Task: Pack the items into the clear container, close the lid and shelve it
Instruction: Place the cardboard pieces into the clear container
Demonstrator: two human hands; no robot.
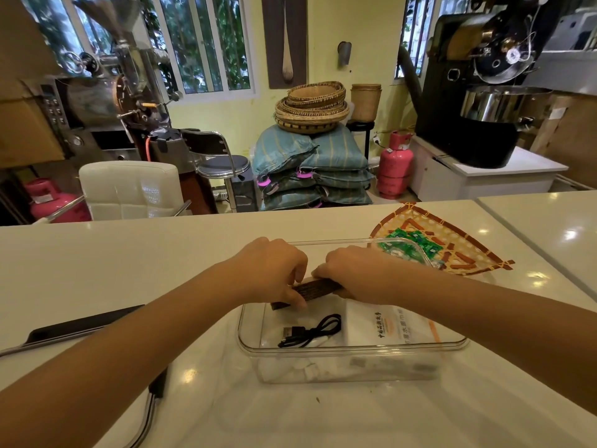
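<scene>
Clear container (pixel 352 349) sits lidless on the white bench (pixel 97 263), near centre, slightly right.

Both hands over its far half, holding 1 dark flat bar (pixel 318 290), patterned on top, tilted, its left end lower and inside the rim.
- Left hand (pixel 269 270): fingers curled down, thumb and fingertips pinched on the bar's left part.
- Right hand (pixel 352 273): closed around the bar's right end; fingertips hidden underneath.

Inside the container:
- black USB cable (pixel 310 331), loosely coiled, near-left part of the floor.
- white packet (pixel 397 324) with printed characters and orange marks, right side, partly under the right forearm.
- something white beneath the cable; cannot tell what.

On the bench around it:
- woven fan-shaped tray (pixel 452 240), far right, just behind the container's far right corner. Green packets (pixel 416 242) lie on it, partly seen through the clear wall.
- dark flat panel (pixel 84 324) with a metal edge, left, partly under the left forearm. Cannot tell whether it is the lid.

Beyond the bench: white chair (pixel 129 189), stacked sacks (pixel 313 169) topped with baskets (pixel 311 106), 2 pink gas cylinders (pixel 394 164), roasting machines on both sides.
</scene>
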